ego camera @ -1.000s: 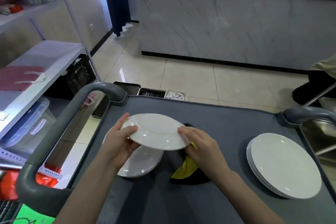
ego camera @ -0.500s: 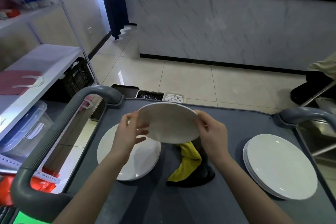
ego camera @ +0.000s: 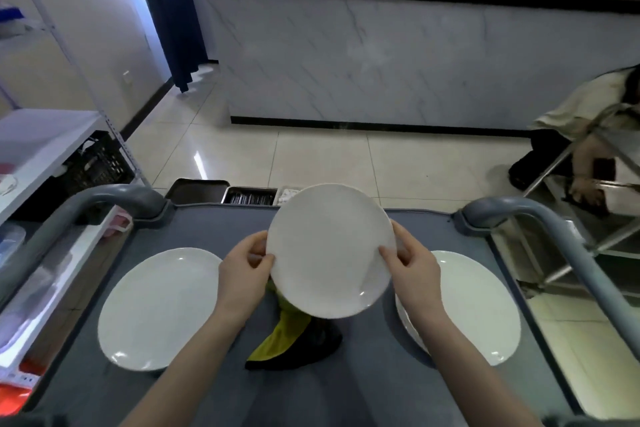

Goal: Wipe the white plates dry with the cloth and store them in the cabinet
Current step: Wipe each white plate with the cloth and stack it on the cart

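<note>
While left grip (ego camera: 244, 276) and right grip (ego camera: 414, 270) each pinch an opposite rim of one white plate (ego camera: 329, 250), it hangs tilted toward the camera above the cart (ego camera: 363, 378), probably to check it for wet spots. The yellow-and-dark cloth (ego camera: 287, 336) lies crumpled beneath it, in neither grip. A single plate (ego camera: 159, 308) lies flat on the left and a stack of plates (ego camera: 478, 305) on the right, likely separating wiped from unwiped; which is which, cannot tell.

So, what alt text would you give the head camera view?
A left hand and a right hand hold a white plate by opposite edges, tilted up above a grey cart. Beneath it lies a yellow-and-black cloth, flanked by a left plate and a right stack of plates.
</note>
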Demonstrator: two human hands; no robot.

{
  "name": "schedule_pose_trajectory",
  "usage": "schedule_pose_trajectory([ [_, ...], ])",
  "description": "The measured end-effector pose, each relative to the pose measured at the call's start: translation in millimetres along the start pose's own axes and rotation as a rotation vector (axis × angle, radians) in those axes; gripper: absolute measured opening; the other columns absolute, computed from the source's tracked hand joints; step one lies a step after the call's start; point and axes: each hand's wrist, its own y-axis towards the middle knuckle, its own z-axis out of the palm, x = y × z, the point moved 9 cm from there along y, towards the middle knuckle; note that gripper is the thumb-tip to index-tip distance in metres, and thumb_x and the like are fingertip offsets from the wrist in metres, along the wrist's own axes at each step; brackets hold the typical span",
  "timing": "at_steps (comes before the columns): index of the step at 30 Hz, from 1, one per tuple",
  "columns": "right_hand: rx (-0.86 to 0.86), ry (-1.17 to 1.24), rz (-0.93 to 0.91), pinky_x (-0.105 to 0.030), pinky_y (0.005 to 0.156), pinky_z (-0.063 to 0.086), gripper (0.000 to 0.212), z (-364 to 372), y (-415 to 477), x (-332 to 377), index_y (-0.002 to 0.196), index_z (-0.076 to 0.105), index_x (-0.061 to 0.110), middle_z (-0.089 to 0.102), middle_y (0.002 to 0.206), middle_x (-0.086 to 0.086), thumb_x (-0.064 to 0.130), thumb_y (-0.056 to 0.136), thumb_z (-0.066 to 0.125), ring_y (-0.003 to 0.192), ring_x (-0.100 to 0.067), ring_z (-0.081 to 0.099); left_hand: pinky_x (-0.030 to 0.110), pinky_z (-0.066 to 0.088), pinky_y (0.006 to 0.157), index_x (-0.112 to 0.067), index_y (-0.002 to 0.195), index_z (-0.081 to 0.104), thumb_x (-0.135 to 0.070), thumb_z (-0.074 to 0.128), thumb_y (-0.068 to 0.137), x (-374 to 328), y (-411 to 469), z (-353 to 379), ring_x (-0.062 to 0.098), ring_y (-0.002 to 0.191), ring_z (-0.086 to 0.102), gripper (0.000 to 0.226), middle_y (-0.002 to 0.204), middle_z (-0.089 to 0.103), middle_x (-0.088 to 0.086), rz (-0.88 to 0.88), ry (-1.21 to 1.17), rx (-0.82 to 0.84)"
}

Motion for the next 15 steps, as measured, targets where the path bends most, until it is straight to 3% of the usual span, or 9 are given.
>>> schedule_pose_trajectory([
  [3,-0.011,-0.148,0.028,-0.012,0.072,0.042,0.059,-29.7,5.9,-15.8,0.13,0.05,0.05,0.068,0.102,0.024,0.013,0.085,0.057,0.092,-0.001,0.061,0.012,0.05,0.067,-0.035,0.116,0.065,-0.005,0.063,0.089,-10.5,-6.6,34.0,-0.001,0.077,0.064,0.041,0.085,0.069,-0.013,0.055,0.057,0.03],
  [8,-0.016,-0.219,0.139,-0.014,0.066,0.041,0.056,-82.9,11.1,-60.0,0.125,0.053,0.048,0.068,0.079,0.012,0.014,0.082,0.06,0.078,-0.004,0.062,0.005,0.045,0.068,-0.023,0.117,0.068,-0.005,0.062,0.09,-16.1,-15.3,94.1,-0.005,0.08,0.064,0.034,0.09,0.069,-0.012,0.046,0.103,0.115],
  [12,-0.067,-0.238,0.233,-0.021,0.066,0.047,0.054,-122.1,14.0,-97.5,0.123,0.058,0.038,0.065,0.081,0.015,0.012,0.077,0.065,0.073,-0.004,0.061,0.019,0.048,0.082,-0.018,0.12,0.069,-0.004,0.064,0.089,-16.8,-19.5,143.0,0.005,0.088,0.066,0.034,0.096,0.071,-0.006,0.017,0.155,0.199],
  [15,-0.077,-0.236,0.3,-0.025,0.067,0.05,0.056,-141.1,11.1,-120.9,0.127,0.055,0.037,0.064,0.086,0.015,0.012,0.079,0.066,0.076,-0.006,0.06,0.025,0.053,0.084,-0.02,0.116,0.071,-0.004,0.064,0.087,-12.5,-23.6,170.6,0.009,0.089,0.067,0.034,0.094,0.072,-0.006,-0.016,0.168,0.245],
])
